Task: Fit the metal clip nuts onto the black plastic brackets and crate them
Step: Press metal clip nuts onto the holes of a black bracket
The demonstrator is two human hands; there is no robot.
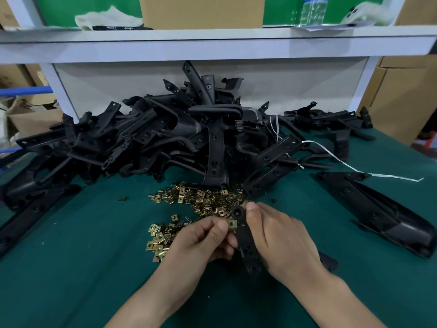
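Left hand [208, 235]: thumb and forefinger pinch one nut [232, 224], pressed to the bracket's [246, 242] edge. Right hand [279, 235] grips that bracket, thumb up by its far end. The bracket stands between the two hands, near end pointing back at the person.

Step in hand, as I read it: sliding the nut on. Best to keep it square to the edge, push until its hole sits over the bracket hole, and brace with the right thumb so the bracket doesn't twist. Can't tell if it's fully seated.

Loose nuts [203, 197] are just beyond the fingers, more under the left hand. The heap [189, 133] of brackets is further out and looks unfitted, so it's early in the job. One long part [378, 209] lies off to the right, and a white string [354, 169] trails past it.

The surface is a green mat [82, 268]. A white shelf [212, 46] spans behind the heap with a box [201, 10] on it, and cartons [402, 95] stand far right. No crate in view.
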